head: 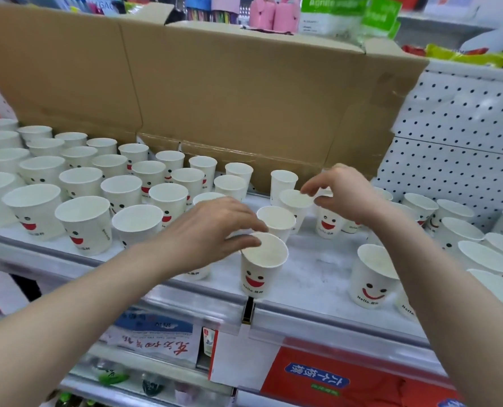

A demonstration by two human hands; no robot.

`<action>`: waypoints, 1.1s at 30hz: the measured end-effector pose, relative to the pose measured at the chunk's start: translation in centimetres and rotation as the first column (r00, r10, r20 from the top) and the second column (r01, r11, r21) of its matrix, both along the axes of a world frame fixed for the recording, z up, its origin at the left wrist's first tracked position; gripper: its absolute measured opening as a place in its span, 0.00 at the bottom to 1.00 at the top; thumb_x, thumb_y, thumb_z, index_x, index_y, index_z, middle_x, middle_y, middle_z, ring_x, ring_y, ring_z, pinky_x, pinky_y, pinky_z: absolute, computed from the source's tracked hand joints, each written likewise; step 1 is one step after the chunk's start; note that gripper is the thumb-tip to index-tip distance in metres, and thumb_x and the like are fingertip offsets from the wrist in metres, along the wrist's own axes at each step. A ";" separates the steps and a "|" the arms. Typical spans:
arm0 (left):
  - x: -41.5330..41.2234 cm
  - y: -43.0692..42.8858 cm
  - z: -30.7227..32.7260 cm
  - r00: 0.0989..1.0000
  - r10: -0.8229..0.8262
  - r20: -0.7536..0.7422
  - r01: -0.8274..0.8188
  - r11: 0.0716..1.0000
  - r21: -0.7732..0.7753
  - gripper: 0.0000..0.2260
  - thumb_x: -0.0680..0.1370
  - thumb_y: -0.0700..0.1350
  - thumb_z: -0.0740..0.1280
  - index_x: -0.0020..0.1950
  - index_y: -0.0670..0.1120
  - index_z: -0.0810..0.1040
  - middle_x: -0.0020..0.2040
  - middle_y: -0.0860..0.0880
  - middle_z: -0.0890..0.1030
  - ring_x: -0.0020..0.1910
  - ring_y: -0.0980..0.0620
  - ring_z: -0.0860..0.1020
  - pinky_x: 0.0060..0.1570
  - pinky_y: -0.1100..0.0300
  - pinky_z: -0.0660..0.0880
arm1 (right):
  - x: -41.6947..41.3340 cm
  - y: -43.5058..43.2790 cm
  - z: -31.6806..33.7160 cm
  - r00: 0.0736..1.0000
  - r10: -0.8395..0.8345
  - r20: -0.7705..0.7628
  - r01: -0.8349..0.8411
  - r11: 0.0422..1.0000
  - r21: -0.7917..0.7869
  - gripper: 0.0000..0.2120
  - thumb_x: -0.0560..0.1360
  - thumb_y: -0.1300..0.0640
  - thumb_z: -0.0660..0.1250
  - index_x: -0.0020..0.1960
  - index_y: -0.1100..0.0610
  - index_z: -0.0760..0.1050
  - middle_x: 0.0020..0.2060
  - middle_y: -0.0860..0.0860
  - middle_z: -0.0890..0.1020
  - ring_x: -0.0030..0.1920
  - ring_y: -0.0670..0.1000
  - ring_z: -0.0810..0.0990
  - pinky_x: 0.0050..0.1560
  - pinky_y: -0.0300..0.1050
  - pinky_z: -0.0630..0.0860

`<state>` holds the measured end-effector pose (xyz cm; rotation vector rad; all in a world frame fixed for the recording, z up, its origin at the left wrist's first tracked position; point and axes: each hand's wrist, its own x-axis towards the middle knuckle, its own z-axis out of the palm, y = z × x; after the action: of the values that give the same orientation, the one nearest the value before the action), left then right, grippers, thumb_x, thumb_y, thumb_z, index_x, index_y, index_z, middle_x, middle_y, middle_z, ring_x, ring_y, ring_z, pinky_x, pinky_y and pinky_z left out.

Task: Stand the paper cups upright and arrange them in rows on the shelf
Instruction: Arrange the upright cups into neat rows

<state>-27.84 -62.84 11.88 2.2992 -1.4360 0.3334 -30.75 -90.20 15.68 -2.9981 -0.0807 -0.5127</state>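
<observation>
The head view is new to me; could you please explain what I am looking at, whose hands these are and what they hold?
There is no machine here: a person wears one camera on the head, and it looks down at their own bare arms. On the white shelf, the cups on the left stand in rows, while the cups on the right are scattered. All are paper cups with smiling faces. Brown cardboard stands behind them. The left hand pinches the rim of the front cup. The right hand seems to pinch the rim of a cup further back.
</observation>
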 end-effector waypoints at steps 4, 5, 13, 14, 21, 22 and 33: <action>3.2 -1.2 1.8 0.996 0.041 0.080 -0.051 0.991 0.127 0.11 0.77 0.52 0.66 0.60 0.58 0.79 0.58 0.59 0.79 0.59 0.56 0.73 0.55 0.55 0.72 | 2.2 -0.6 -0.7 0.987 -0.092 -0.129 0.070 0.985 -0.160 0.15 0.72 0.60 0.73 0.57 0.49 0.81 0.49 0.45 0.83 0.53 0.51 0.70 0.51 0.49 0.74; 4.0 -1.7 2.0 0.995 0.036 0.095 -0.053 0.982 0.181 0.12 0.77 0.52 0.67 0.60 0.59 0.78 0.59 0.59 0.78 0.60 0.56 0.72 0.56 0.55 0.72 | 2.6 -0.5 -1.0 0.983 -0.105 -0.151 0.076 0.979 -0.189 0.15 0.72 0.59 0.73 0.57 0.49 0.81 0.50 0.46 0.83 0.54 0.52 0.71 0.51 0.50 0.75; 7.4 -4.6 1.3 0.987 -0.076 0.140 0.028 0.948 0.318 0.13 0.76 0.52 0.68 0.60 0.59 0.77 0.57 0.57 0.79 0.58 0.53 0.75 0.52 0.52 0.75 | 6.9 -0.1 -2.5 0.975 -0.140 -0.175 0.098 0.968 -0.231 0.05 0.71 0.54 0.72 0.45 0.44 0.82 0.45 0.50 0.81 0.47 0.53 0.74 0.47 0.54 0.78; 7.6 -4.7 1.3 0.985 -0.089 0.145 0.039 0.947 0.318 0.13 0.76 0.52 0.68 0.60 0.59 0.77 0.57 0.58 0.79 0.58 0.53 0.75 0.51 0.51 0.75 | 7.2 0.1 -2.5 0.976 -0.127 -0.177 0.084 0.969 -0.230 0.05 0.72 0.54 0.72 0.45 0.45 0.82 0.45 0.50 0.81 0.47 0.52 0.73 0.45 0.51 0.77; 8.4 -5.1 0.9 0.979 -0.158 0.128 0.112 0.944 0.311 0.12 0.76 0.50 0.69 0.59 0.56 0.79 0.57 0.57 0.79 0.57 0.52 0.75 0.50 0.51 0.74 | 8.3 0.2 -2.1 0.967 -0.046 -0.251 0.007 0.988 -0.155 0.13 0.71 0.58 0.72 0.54 0.46 0.82 0.51 0.48 0.80 0.52 0.51 0.76 0.47 0.45 0.74; 8.4 -5.1 0.9 0.978 -0.163 0.128 0.116 0.943 0.312 0.12 0.76 0.50 0.68 0.60 0.56 0.78 0.57 0.57 0.78 0.57 0.53 0.74 0.51 0.53 0.74 | 8.4 0.0 -1.5 0.961 -0.037 -0.275 0.002 0.992 -0.128 0.15 0.71 0.60 0.72 0.56 0.47 0.82 0.51 0.46 0.82 0.51 0.50 0.77 0.49 0.44 0.75; 12.0 -5.5 2.1 0.988 -0.123 0.098 0.093 0.960 0.264 0.12 0.77 0.48 0.67 0.60 0.58 0.78 0.59 0.57 0.77 0.59 0.53 0.73 0.52 0.50 0.75 | 14.5 -3.2 -1.3 0.951 -0.138 -0.275 0.057 0.957 -0.284 0.13 0.75 0.61 0.68 0.58 0.50 0.80 0.51 0.55 0.79 0.54 0.58 0.78 0.49 0.48 0.74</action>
<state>-15.80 -68.39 14.03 2.4242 -1.7469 0.2604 -16.21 -93.43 14.43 -3.3244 0.0245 -0.0601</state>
